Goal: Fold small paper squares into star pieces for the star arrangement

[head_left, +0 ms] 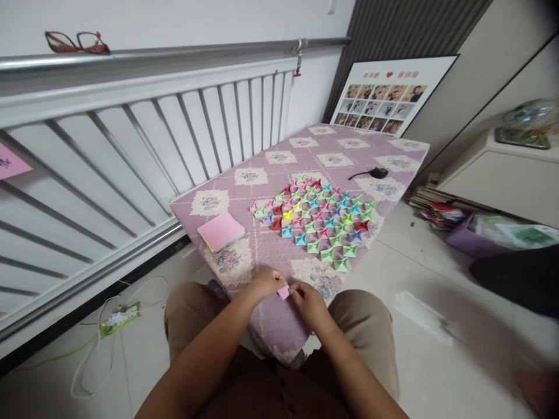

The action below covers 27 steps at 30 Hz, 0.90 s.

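Between my two hands, over the near end of the table, is a small folded piece of pink paper. My left hand pinches its left edge, and my right hand has thumb and finger closed on its right corner. Ahead of them, several small folded paper shapes in green, pink, red, blue and yellow stand in rows on the cloth. A stack of square pink paper, with other colours showing at its edges, lies to the left.
A floral purple tablecloth covers the table. Farther back rests a black object with a strap. A white radiator runs along the left, with glasses on the pipe above. A power strip lies on the floor.
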{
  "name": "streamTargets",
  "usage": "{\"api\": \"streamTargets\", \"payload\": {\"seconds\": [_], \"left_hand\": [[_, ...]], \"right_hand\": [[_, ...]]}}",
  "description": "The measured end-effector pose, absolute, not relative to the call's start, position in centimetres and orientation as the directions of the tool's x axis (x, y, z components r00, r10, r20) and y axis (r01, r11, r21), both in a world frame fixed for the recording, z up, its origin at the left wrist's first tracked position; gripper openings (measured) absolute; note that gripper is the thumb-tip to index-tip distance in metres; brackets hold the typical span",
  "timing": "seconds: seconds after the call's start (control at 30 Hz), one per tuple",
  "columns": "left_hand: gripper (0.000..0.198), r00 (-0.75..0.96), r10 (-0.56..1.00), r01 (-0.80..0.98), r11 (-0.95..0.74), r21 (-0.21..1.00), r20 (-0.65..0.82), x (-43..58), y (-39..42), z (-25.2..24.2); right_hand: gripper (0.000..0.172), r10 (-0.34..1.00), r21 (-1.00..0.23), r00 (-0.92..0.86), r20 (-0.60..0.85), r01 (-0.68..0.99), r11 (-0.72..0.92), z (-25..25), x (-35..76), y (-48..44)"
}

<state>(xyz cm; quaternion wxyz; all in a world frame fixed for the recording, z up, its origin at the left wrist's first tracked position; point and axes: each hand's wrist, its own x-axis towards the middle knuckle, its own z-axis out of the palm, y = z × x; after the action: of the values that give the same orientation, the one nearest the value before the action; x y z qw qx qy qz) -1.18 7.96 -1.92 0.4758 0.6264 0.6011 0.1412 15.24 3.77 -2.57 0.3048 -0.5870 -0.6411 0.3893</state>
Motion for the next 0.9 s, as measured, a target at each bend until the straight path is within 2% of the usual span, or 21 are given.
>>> {"api": "streamTargets", "payload": {"seconds": [0.07,0.17,0.27,0.37,0.53,0.73,0.9], "left_hand": [[0.017,0.244,0.883,0.647,0.16,0.745,-0.401,-1.1,8.3,-2.2],[0.016,0.257,0.88,0.685,0.125,0.718,-0.399,-1.0,8.5,-2.3],[0.015,0.27,0.884,0.724,0.074,0.686,-0.381,-0.8,8.6,-2.1],[0.016,0.276,0.89,0.763,0.027,0.646,-0.363,-0.7,8.6,-1.6],[0.019,0.272,0.9,0.823,-0.034,0.567,-0.341,-0.6,8.6,-0.9],[0.014,0.28,0.922,0.863,-0.119,0.491,-0.269,-0.9,7.9,-0.6],[0.015,0.331,0.926,0.849,-0.208,0.486,-0.183,-1.7,6.3,-0.9]], "right_hand": [[0.016,0.986,-0.812,-0.159,0.051,0.568,0.134,-2.9,15.6,3.6],[0.016,0.92,-0.634,-0.307,0.244,0.668,0.391,-3.4,15.8,3.3],[0.02,0.858,-0.465,-0.41,0.309,0.722,0.513,-3.8,15.7,3.2],[0.021,0.827,-0.376,-0.457,0.327,0.74,0.557,-4.2,15.5,3.3],[0.024,0.786,-0.304,-0.524,0.328,0.73,0.612,-4.6,15.6,3.7],[0.026,0.787,-0.282,-0.534,0.309,0.739,0.612,-4.8,15.7,3.7],[0.027,0.788,-0.207,-0.558,0.262,0.764,0.61,-4.7,15.7,3.9]]}}
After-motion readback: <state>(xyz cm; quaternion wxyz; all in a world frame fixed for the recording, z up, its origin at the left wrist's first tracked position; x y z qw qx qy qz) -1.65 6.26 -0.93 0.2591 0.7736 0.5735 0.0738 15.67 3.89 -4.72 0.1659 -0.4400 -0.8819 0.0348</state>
